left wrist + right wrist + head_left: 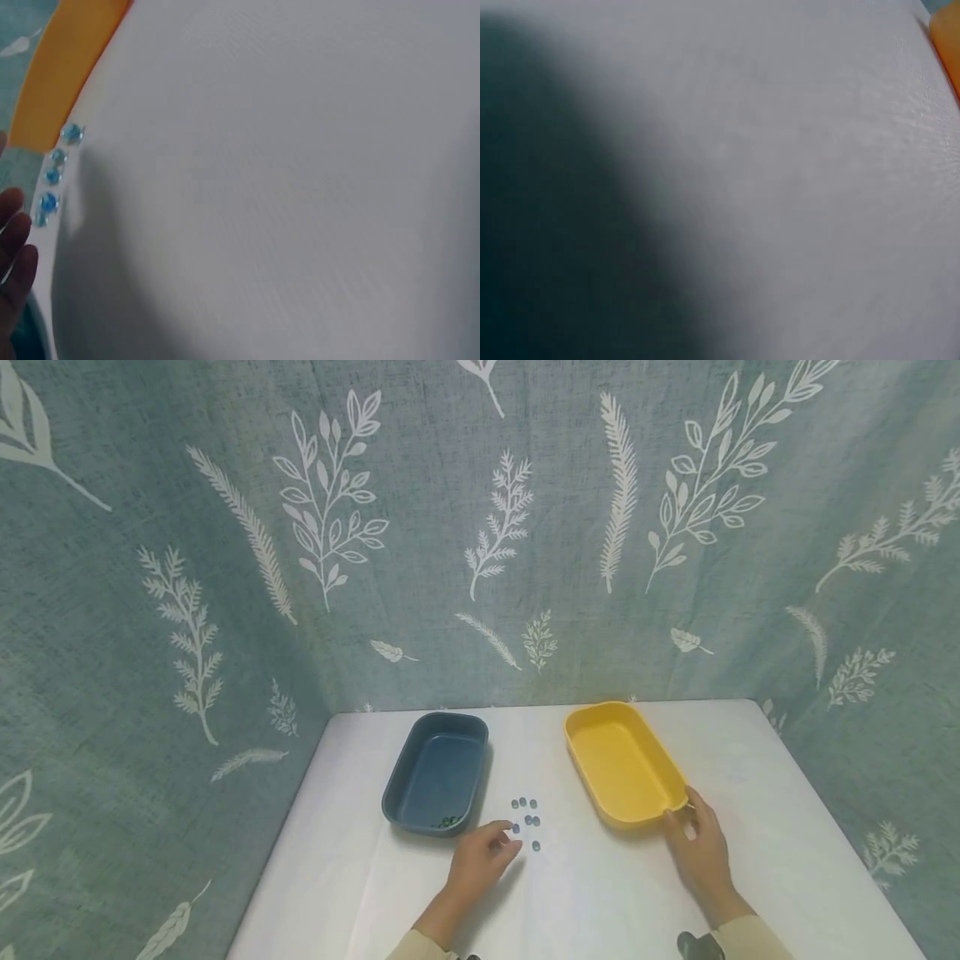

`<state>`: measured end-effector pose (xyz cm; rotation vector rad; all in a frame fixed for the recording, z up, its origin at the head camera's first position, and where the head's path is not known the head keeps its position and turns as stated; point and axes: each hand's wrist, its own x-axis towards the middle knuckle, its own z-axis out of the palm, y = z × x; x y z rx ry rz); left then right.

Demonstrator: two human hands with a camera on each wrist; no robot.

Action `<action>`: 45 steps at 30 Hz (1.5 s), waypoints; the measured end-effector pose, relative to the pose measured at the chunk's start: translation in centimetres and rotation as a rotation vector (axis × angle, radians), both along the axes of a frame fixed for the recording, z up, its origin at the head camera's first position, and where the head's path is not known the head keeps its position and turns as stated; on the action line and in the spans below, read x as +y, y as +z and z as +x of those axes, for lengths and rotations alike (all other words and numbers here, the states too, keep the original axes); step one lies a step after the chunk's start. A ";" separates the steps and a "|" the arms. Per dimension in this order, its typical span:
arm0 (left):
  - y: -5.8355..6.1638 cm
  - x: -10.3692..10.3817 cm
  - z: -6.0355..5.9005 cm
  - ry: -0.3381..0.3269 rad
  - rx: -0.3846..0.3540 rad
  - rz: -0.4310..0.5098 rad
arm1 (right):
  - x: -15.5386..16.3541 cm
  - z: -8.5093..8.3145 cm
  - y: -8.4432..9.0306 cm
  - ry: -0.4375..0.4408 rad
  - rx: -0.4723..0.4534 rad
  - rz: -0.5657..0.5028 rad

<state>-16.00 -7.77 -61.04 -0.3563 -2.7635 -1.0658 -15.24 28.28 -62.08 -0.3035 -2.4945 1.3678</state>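
Observation:
Several small blue glass gems (pixel 536 846) lie in a loose cluster on the white table between two trays. Over the cluster's left side reaches my left hand (pixel 480 857), its thumb and forefinger apart with a gem close to the fingertips. In the left wrist view, fingertips (pixel 16 236) show at the left edge, beside a row of shiny blue gems (pixel 49 202). My right hand (pixel 701 852) holds the near right corner of the yellow tray (pixel 618 760), thumb at the near side and fingers at the right side. The right wrist view does not show this hand.
Left of the gems stands a dark blue tray (pixel 483 768) with a few small green pieces (pixel 450 821) at its near end. Patterned green cloth (pixel 435 527) hangs behind and on both sides of the white table (pixel 337 860).

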 end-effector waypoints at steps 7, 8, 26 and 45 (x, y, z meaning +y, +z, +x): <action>-0.4 1.1 -0.8 0.066 -0.057 -0.019 | -0.1 -0.3 -0.1 -0.008 0.005 0.013; -0.4 1.1 -0.9 0.072 -0.071 -0.019 | -0.2 -0.3 -0.2 -0.009 0.001 0.020; -1.3 1.8 -1.9 0.110 -0.055 -0.110 | -0.3 -0.2 -0.9 -0.014 0.021 0.091; -0.8 1.8 -2.2 0.083 -0.091 -0.144 | -0.5 -0.2 -0.7 -0.036 0.000 0.082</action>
